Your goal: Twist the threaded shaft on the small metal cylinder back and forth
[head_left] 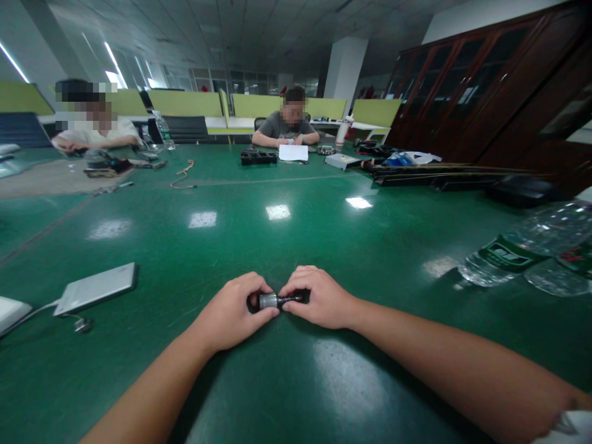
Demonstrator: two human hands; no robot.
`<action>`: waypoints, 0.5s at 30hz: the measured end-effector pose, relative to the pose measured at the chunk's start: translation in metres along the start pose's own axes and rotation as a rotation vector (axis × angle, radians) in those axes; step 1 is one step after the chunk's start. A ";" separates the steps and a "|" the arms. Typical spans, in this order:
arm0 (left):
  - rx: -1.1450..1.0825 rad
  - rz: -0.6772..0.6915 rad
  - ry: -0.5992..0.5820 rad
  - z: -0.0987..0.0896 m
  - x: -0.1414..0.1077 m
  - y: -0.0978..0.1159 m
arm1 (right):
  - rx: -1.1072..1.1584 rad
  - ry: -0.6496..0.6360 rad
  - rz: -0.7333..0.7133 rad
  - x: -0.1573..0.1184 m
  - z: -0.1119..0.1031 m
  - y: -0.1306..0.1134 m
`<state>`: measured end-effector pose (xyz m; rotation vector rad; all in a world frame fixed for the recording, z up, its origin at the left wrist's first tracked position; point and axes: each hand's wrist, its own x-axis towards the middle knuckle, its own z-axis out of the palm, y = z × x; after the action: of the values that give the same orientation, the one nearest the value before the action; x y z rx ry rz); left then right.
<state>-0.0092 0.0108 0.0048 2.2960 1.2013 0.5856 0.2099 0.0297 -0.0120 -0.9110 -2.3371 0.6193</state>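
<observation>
Low over the green table (259, 240), my two hands meet around a small part made up of a silver metal cylinder (268, 301) and a thin dark shaft (291, 299). My left hand (231, 313) pinches the cylinder between thumb and fingers, and a black end shows inside its grip. From the other side, my right hand (324, 300) is closed on the dark shaft, which lies in line with the cylinder. Fingers hide parts of both pieces, so I cannot tell whether they are joined.
At left lies a silver power bank (97, 288) with a cable. Clear plastic bottles (504, 256) lie at right. Across the table sit two people (287, 126) (95, 132). A black tray (259, 158), a white box (342, 161) and long dark bars (416, 176) lie far back.
</observation>
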 end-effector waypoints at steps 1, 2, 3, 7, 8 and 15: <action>0.000 0.000 -0.001 0.000 0.000 0.000 | 0.002 0.001 -0.001 0.000 0.000 0.000; 0.000 -0.001 -0.003 0.000 0.000 0.000 | 0.004 0.002 -0.001 0.000 0.000 0.000; -0.001 -0.002 -0.004 -0.001 0.000 0.001 | 0.004 0.002 -0.001 0.000 0.000 0.000; 0.000 -0.009 -0.007 -0.001 0.001 0.001 | 0.008 0.002 0.003 0.000 -0.001 0.000; -0.001 -0.009 -0.009 -0.001 0.001 0.000 | 0.007 0.003 0.002 0.001 -0.001 -0.001; -0.008 -0.009 -0.011 0.000 0.000 -0.001 | 0.004 -0.002 0.028 0.003 -0.002 -0.001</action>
<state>-0.0102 0.0111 0.0040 2.2833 1.2016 0.5727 0.2089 0.0311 -0.0088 -0.9436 -2.3279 0.6363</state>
